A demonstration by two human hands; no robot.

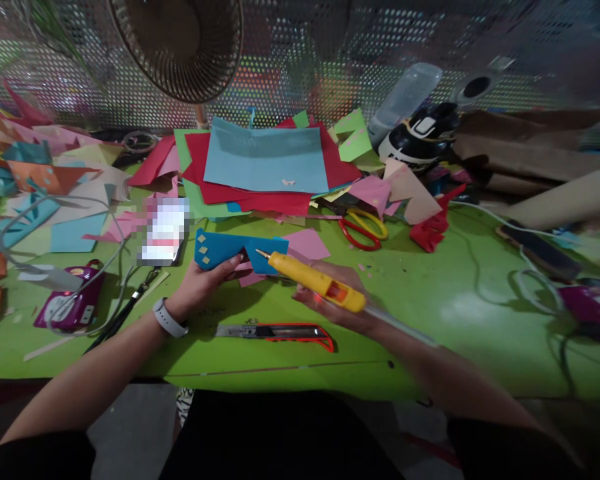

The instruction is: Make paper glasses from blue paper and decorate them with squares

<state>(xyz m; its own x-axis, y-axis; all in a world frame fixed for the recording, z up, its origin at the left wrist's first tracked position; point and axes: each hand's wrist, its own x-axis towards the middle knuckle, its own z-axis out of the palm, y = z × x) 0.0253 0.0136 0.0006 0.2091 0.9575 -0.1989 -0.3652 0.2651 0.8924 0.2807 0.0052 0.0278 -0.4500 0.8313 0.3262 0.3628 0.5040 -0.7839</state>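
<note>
Left hand (200, 283) pinching the blue paper piece (230, 250), right hand (330, 300) wrapped around the yellow glue gun (315, 282), nozzle touching the paper, box cutter (275, 331) just below, scissors (363, 227) beyond

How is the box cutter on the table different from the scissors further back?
The box cutter is one straight bar, grey and black with red trim; the scissors have red and yellow loop handles. The cutter lies alone on bare green table; the scissors sit half under paper scraps. Neither is held.
</note>
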